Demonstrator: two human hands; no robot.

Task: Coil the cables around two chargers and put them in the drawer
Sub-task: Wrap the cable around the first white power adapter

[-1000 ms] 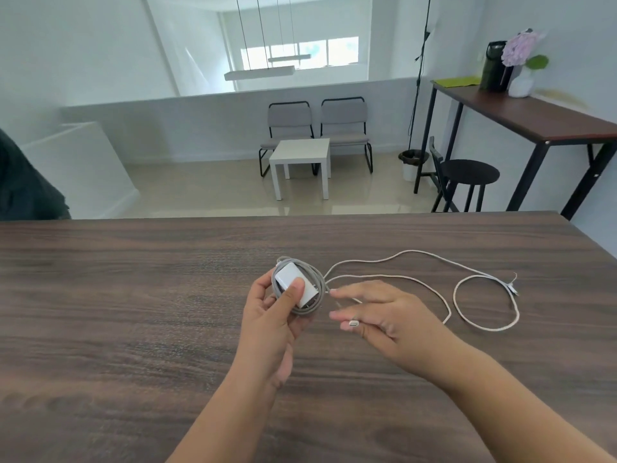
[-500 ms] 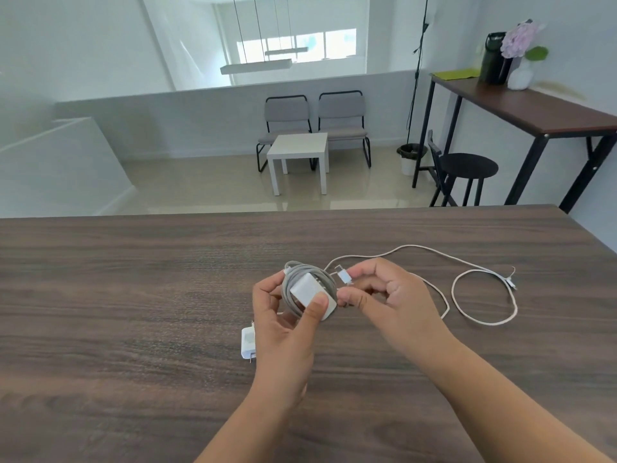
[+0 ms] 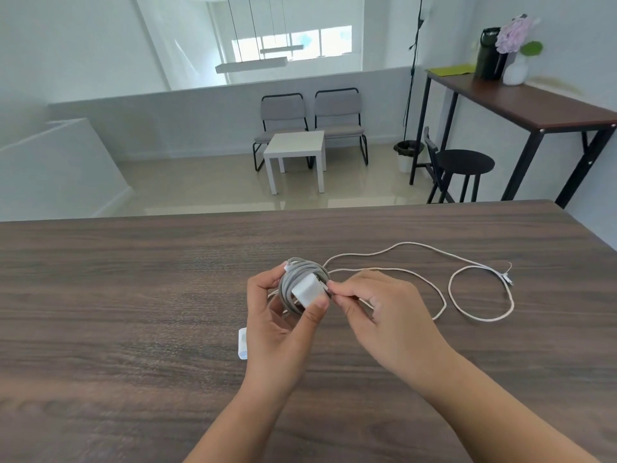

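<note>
My left hand (image 3: 283, 324) grips a white charger (image 3: 307, 289) wrapped in a grey cable (image 3: 289, 285), held above the wooden table (image 3: 133, 295). The thumb presses on the charger's face. My right hand (image 3: 380, 315) pinches the cable's plug end against the right side of the coil. A second white charger (image 3: 242, 343) lies on the table, partly hidden behind my left wrist. Its white cable (image 3: 467, 295) sprawls in loose loops to the right. No drawer is in view.
Beyond the table's far edge the floor drops to a lower room with two chairs and a small white table (image 3: 297, 152). A high dark table (image 3: 534, 101) and black stool (image 3: 465, 162) stand at the right.
My right hand rose from the table with the plug end and brought it to the coil's right side. The second charger came into view beside my left wrist.
</note>
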